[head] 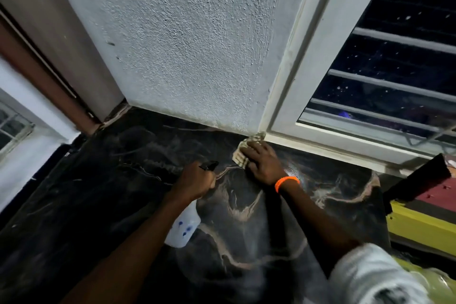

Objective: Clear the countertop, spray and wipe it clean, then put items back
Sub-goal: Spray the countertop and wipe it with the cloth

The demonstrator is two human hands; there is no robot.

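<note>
Cloth (243,153) flat on dark veined desk (246,217), at back edge just below wall (197,44) and window frame (308,61), pressed under spread right hand (265,164). Left hand (195,181) nearby, clenched on spray bottle (183,227), nozzle toward cloth.

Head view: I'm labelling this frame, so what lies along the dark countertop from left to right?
White spray bottle in the left hand → beige cloth under the right hand → orange wristband → yellow-edged box.
</note>
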